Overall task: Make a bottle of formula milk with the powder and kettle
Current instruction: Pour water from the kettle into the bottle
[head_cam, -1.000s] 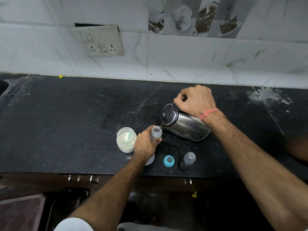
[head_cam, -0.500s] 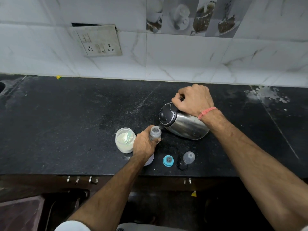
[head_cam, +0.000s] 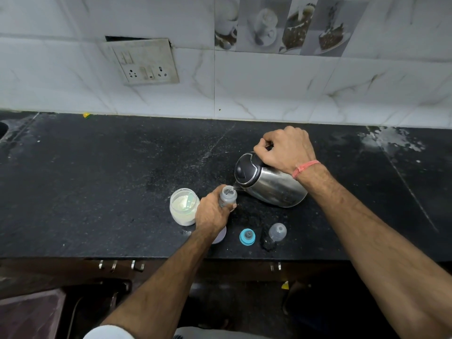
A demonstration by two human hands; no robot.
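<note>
Black stone countertop, speckled, pale scuffs across middle. White residue patch on countertop's far right. Small yellow scrap at countertop's back edge, left. White marbled wall tiles behind countertop. Grimy switch and socket plate on tiles above countertop's left half, dark gap along plate's top edge. Decorative tile strip with cups and cakes, higher, right of plate. Metal cabinet handles below countertop's front edge.

On the countertop before you, the powder jar stands left of the feeding bottle; the kettle tilts right of it, spout at its mouth. Nearer you lie the teat ring and dome cap.
</note>
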